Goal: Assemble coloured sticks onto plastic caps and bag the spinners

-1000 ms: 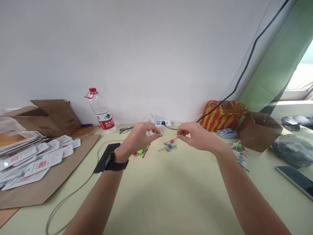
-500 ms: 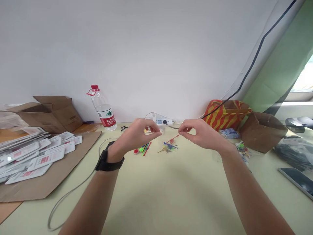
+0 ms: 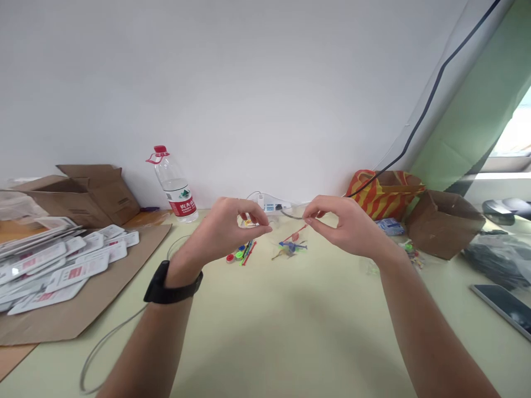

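My left hand (image 3: 230,229), with a black band at the wrist, is closed in a pinch. Opposite it, my right hand (image 3: 348,224) pinches too, thumb against fingertips. Between them spans a clear plastic bag (image 3: 286,235), faint against the table, one upper edge at each hand. Small plastic pieces (image 3: 292,246) in blue, red and yellow show hazily in it; their exact kind is too small to tell. Beside my left hand, on the table, lie loose coloured pieces (image 3: 244,252): red and green round ones and thin red and dark sticks.
A water bottle (image 3: 178,190) and an open cardboard box (image 3: 89,193) stand at the left, near stacked white cards (image 3: 78,271). A power strip (image 3: 271,205) lies by the wall. On the right are a striped bag (image 3: 373,193), a brown box (image 3: 442,224) and a phone (image 3: 506,309).
Both hands are still pinched, a little further apart. The coloured pieces in the bag have shifted slightly right. My left wrist has moved a little left and down.
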`<state>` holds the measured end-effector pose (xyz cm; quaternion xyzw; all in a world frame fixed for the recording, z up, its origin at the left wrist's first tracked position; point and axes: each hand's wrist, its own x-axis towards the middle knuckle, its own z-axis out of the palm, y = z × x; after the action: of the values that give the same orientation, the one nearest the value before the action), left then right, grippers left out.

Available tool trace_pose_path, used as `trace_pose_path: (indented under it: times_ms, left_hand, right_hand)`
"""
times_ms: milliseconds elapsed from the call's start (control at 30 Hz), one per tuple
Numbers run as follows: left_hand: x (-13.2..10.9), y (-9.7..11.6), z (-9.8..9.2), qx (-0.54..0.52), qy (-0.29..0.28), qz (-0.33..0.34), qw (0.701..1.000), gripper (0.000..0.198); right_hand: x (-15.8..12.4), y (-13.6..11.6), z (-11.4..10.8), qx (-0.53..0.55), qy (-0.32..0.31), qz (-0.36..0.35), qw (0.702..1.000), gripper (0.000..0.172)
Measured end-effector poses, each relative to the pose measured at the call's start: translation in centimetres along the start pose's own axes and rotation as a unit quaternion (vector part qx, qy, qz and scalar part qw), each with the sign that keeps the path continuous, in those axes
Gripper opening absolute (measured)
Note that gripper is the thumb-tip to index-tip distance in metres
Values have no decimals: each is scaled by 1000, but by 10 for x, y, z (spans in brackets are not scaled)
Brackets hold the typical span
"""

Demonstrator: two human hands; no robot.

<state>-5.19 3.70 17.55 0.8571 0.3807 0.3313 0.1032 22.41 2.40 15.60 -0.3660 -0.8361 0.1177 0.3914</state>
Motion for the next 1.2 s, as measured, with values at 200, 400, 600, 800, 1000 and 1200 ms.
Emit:
trace_pose_path:
  times_ms: [200,400,600,800,1000,1200]
  left_hand:
    - [2,-11,1,-113,-2,-2,994,41]
    - [6,-29,21,-216,34,-16,976,72]
    - [8,-40,35,-215,19,-42,976,82]
    - [8,-41,37,-215,4,-35,976,87]
    - [8,-35,35,-220,-6,-35,975,82]
    - [8,-33,34,-239,-24,-32,970,85]
  right_hand:
    - [4,4,7,57,12,4,998,12]
    - [7,9,27,29,112,-19,993,17]
    - [10,13,32,80,111,-9,991,32]
    - [8,7,36,60,122,1,991,35]
    - [7,6,36,45,24,11,999,38]
    - [8,0,36,68,78,-6,995,36]
